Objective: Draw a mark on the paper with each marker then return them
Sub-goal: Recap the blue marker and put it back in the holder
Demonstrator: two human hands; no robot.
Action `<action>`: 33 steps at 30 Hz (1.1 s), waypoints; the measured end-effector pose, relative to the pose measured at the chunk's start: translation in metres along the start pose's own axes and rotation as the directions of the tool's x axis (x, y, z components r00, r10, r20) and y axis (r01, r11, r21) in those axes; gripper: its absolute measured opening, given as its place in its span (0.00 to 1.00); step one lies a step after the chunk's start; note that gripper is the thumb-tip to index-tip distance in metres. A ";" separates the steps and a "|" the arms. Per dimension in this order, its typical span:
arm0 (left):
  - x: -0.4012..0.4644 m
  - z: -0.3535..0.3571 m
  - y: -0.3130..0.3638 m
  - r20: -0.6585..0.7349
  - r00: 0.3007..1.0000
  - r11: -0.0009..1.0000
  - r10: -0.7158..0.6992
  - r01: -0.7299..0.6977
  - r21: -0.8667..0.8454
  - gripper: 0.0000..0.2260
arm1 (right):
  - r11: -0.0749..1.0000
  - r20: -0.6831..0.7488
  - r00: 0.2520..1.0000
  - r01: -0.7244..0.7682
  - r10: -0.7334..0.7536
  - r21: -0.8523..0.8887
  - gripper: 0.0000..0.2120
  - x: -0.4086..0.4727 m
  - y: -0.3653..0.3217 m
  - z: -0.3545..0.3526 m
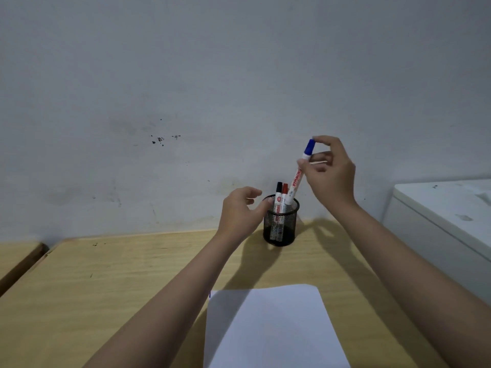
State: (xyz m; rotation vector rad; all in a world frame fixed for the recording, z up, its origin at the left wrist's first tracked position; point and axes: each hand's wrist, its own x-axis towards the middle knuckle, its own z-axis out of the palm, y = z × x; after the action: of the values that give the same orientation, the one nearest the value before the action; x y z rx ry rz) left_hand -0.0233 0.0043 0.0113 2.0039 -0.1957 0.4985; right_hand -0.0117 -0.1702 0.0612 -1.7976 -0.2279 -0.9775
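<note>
A black mesh pen cup (281, 224) stands on the wooden desk near the wall. A black-capped marker (278, 197) and a red-capped marker (284, 195) stand upright in it. My right hand (329, 173) pinches a blue-capped marker (299, 173) near its cap; the marker is tilted, with its lower end inside the cup's rim. My left hand (239, 213) touches the cup's left side with the thumb at the rim, fingers loosely curled. A white sheet of paper (273, 330) lies in front of me, with a small blue mark at its top left corner.
The wooden desk (119, 282) runs along a grey wall. A white appliance or box (446, 216) stands at the right edge. A second wooden surface (16, 258) adjoins at the far left.
</note>
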 end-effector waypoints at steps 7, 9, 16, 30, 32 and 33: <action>0.012 0.036 -0.016 0.087 0.994 0.942 0.063 -0.088 0.323 0.19 | 0.969 0.128 0.982 -0.106 0.136 -0.222 0.15 0.005 0.044 0.023; 0.014 0.041 -0.017 0.091 0.995 0.933 0.029 -0.060 0.355 0.20 | 0.948 0.206 0.962 -0.111 0.178 -0.299 0.14 0.002 0.055 0.028; 0.016 0.045 -0.021 0.037 0.999 0.963 -0.015 0.005 0.268 0.22 | 0.903 0.262 0.932 -0.127 0.250 -0.411 0.15 -0.001 0.081 0.035; 0.018 0.046 -0.023 0.044 0.999 0.964 -0.022 0.010 0.264 0.21 | 0.764 0.402 0.906 0.165 0.132 -0.623 0.17 0.005 0.075 0.045; 0.018 0.046 -0.022 0.044 0.999 0.963 -0.020 0.007 0.270 0.21 | 0.691 0.430 0.896 0.244 0.107 -0.680 0.18 0.007 0.073 0.045; 0.018 0.045 -0.022 0.044 0.999 0.963 -0.022 0.009 0.270 0.21 | 0.659 0.447 0.888 0.273 0.108 -0.701 0.18 0.008 0.071 0.047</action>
State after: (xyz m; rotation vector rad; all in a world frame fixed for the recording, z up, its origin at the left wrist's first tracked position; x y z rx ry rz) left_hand 0.0120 -0.0241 -0.0168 2.2828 -0.1464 0.4894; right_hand 0.0574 -0.1651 0.0108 -2.8292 -0.2093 -0.7309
